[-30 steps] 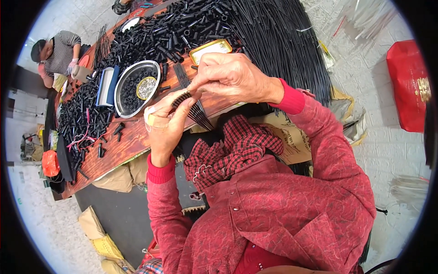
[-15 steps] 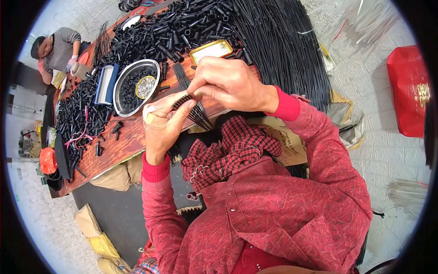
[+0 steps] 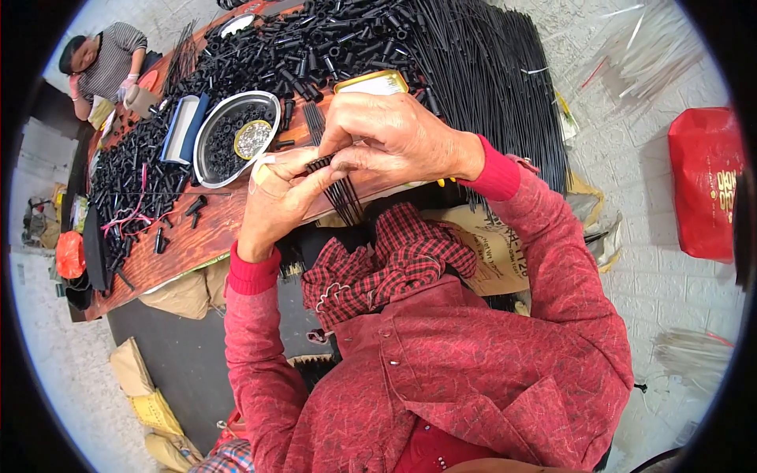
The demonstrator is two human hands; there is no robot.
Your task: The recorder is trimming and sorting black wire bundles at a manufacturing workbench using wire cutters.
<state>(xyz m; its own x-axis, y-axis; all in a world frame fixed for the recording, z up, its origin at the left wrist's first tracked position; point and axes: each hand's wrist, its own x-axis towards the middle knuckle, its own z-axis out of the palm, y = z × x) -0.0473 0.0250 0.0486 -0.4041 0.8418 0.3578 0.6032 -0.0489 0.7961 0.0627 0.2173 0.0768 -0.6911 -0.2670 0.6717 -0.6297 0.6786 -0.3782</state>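
Observation:
My left hand, with tape on a finger, is closed with a short black ridged strip between thumb and fingers. My right hand is pinched at the strip's right end. Whatever is between its fingertips is too small and hidden to name. Below the hands, a bundle of thin black rods lies on the wooden table, reaching over its near edge. Just beyond my right hand is a yellow-rimmed tray with small pale pieces.
An oval metal tray holds black rings and a round tin of small silvery parts. Black tubular parts are heaped at the back, beside long black rods. A co-worker sits far left. A red bag stands at right.
The view has shifted slightly. My right fingertips have moved down against the ridged strip and cover more of its right end. My left hand still holds it.

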